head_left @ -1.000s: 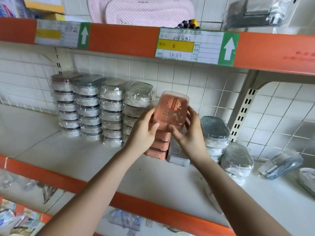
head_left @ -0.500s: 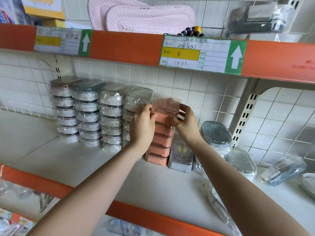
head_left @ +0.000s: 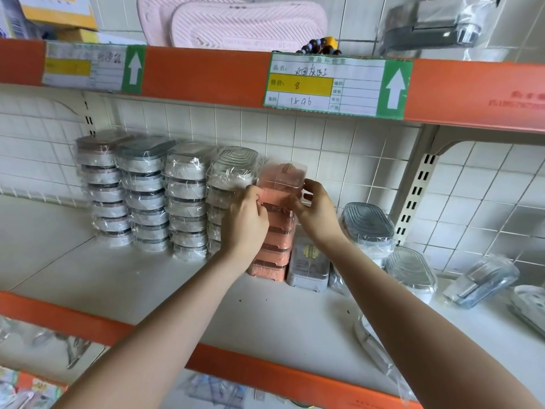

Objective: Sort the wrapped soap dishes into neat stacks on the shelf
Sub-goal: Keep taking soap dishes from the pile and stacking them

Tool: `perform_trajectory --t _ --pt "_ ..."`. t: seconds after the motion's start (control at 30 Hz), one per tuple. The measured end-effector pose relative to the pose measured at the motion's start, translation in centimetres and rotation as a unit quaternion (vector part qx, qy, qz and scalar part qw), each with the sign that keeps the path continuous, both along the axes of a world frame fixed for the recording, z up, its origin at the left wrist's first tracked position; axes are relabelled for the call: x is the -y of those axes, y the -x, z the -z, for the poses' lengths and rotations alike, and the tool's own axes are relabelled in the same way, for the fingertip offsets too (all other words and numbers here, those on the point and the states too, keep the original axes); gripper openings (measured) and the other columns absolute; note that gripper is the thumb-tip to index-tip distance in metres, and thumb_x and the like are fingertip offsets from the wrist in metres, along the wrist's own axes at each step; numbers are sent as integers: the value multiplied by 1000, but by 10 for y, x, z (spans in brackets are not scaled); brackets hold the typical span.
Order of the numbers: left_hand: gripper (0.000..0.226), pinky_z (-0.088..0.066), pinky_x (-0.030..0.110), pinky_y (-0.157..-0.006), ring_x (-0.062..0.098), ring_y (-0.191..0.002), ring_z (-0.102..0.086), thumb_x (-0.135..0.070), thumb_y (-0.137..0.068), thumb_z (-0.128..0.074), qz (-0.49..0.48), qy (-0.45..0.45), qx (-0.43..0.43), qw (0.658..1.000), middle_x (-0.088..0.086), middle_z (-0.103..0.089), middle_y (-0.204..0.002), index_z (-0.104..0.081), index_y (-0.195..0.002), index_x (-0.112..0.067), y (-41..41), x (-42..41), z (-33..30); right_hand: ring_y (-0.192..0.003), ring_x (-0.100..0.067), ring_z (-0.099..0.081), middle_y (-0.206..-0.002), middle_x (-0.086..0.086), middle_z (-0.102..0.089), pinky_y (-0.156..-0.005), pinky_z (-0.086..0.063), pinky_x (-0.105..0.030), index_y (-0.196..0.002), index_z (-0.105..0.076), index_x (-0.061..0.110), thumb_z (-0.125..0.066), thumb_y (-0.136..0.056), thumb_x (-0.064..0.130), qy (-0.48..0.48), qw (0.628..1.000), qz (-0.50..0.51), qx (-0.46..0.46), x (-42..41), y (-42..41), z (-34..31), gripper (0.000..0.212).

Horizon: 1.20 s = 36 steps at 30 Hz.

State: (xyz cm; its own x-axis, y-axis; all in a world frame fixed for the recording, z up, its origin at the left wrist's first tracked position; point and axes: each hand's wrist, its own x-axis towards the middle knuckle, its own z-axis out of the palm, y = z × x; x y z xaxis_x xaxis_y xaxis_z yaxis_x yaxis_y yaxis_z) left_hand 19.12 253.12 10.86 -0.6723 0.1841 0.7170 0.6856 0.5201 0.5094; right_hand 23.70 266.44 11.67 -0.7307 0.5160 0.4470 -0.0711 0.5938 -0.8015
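- At centre frame, the top pink soap dish (head_left: 281,184) is pinched at its ends by the left hand (head_left: 246,215) and right hand (head_left: 317,212), atop the pink stack (head_left: 272,246).
- Its edges should be squared with the dishes below, then released gently.
- The wrap is likely slippery, so sideways nudges should be avoided.

Pink stack (head_left: 272,246) partly behind left hand (head_left: 246,222)

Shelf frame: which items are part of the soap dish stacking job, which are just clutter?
Job: pink soap dish held by left hand and right hand; pink stack; grey-white stacks; loose dishes.
Clutter: pink mats; price label; beads.
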Motion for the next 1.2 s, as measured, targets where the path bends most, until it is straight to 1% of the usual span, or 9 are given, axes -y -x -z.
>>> perform_trajectory --t 0.13,0.23,0.4,0.5,0.67,0.8,0.93,1.03,1.2 --pt "23 -39 28 -57 31 -74 -65 -2 -78 -55 -14 12 -52 998 6 -70 -89 -64 -96 -12 -20 5 8 -115 -19 -56 -124 -8 -60 -96 -43 -25 -124 -58 11 -55 -94 18 -20 1000 -7 0 2 -26 2 31" --pt "22 -48 34 -56 28 -71 -63 -3 -74 -58 39 19 -50 998 2 -69 -84 -64 -90 -17 -40 7 25 -105 -20 -61 -113 -6 -64 -93 -50 -35 -112 -65 12 -52 -93 10 -37 999 -22 -12 5 -57 15 23" --pt "22 -37 22 -54 24 -63 -62 -3 -71 -66 104 87 -17 991 -3 -67 -71 -67 -85 -20 -72 4 62 -93 -16 -62 -102 5 -63 -84 -50 -29 -101 -67 16 -49 -91 19 -119 993 -23 -7 0 -122 53 20" --pt "19 -37 25 -59 23 -76 -63 -10 -82 -58 150 134 45 979 -2 -70 -83 -67 -95 -22 -92 -5 79 -97 -10 -59 -104 8 -61 -85 -46 -21 -104 -65 18 -45 -90 32 -167 985 14 41 -8 -160 84 29" --pt "24 -38 25 -71 16 -94 -60 -18 -89 -49 202 172 120 957 -7 -66 -102 -61 -108 -26 -119 -30 103 -101 -21 -57 -108 8 -60 -81 -48 -34 -105 -65 24 -47 -84 45 -226 954 152 130 -27 -205 124 35" --pt "27 -38 26 -74 13 -103 -55 -19 -89 -48 221 180 149 947 -9 -59 -111 -56 -114 -25 -134 -49 116 -110 -26 -52 -120 2 -56 -89 -45 -41 -114 -61 24 -46 -74 63 -240 923 218 209 -31 -224 138 57" --pt "28 -42 31 -83 18 -108 -54 -23 -92 -48 231 171 167 943 -2 -57 -119 -53 -119 -19 -146 -60 127 -120 -26 -48 -133 3 -49 -100 -39 -38 -124 -55 27 -43 -64 75 -180 921 242 248 -33 -227 141 78" --pt "33 -41 32 -88 20 -114 -52 -24 -93 -50 256 160 173 938 0 -56 -124 -51 -125 -15 -151 -65 130 -117 -28 -49 -133 3 -49 -99 -39 -38 -129 -51 27 -43 -60 81 -171 922 236 253 -36 -227 141 87" --pt "38 -37 24 -89 16 -116 -51 -24 -93 -52 297 155 176 926 -3 -55 -129 -48 -130 -17 -149 -66 131 -117 -24 -45 -130 6 -47 -99 -37 -34 -134 -43 31 -48 -62 81 -172 923 209 275 -37 -228 136 88"
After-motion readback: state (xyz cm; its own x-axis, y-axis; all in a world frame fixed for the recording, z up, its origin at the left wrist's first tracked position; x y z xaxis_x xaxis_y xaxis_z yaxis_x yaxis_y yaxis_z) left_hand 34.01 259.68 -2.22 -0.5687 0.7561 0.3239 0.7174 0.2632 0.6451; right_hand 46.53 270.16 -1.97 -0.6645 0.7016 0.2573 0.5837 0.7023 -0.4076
